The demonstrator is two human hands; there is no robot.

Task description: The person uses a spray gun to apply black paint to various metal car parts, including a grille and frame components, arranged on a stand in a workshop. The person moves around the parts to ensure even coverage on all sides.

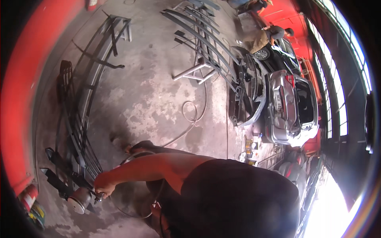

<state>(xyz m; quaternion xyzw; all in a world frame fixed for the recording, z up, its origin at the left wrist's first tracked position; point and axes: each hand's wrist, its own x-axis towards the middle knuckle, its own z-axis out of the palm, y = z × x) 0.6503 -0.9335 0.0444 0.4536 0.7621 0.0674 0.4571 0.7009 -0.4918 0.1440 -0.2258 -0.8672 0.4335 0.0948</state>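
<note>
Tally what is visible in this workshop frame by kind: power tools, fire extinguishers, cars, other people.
Round-headed power tool, gripped in a hand: 1
Red fire extinguisher, lower left: 1
Cars: silver hatchback, dark car: 2
Crouching person by the dark car: 1
Total: 5

Small packs on the floor

Little yellow and white boxes or bottles (251, 146) beside the silver car (286, 107), too blurry to tell.
</note>
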